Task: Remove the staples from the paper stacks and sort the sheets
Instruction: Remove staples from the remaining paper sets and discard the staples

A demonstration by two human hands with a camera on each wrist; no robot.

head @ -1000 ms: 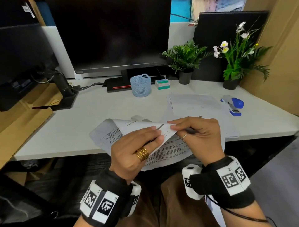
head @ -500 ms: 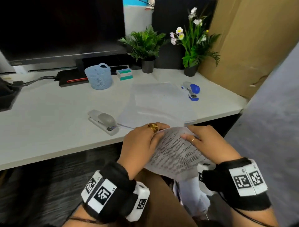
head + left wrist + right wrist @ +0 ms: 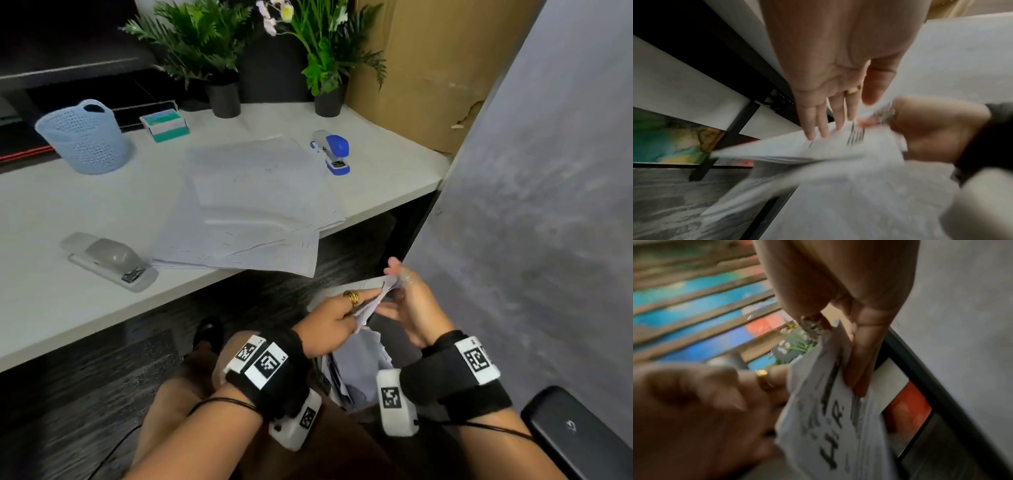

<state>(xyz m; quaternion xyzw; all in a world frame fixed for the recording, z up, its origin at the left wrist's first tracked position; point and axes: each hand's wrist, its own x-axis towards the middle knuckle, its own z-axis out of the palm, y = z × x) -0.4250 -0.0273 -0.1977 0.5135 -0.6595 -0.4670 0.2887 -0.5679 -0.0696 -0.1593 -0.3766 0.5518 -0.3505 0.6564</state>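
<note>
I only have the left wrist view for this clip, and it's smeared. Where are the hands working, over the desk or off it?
Observer: Off it. In the head view the left hand and right hand hold the paper stack below the desk edge.
Operator: Any sheets on the desk already?
Observer: Yes, a loose pile of sheets lies there, between a grey stapler and a blue stapler.
Operator: Is the held paper blank?
Observer: No. The right wrist view shows large dark handwriting on it.
</note>
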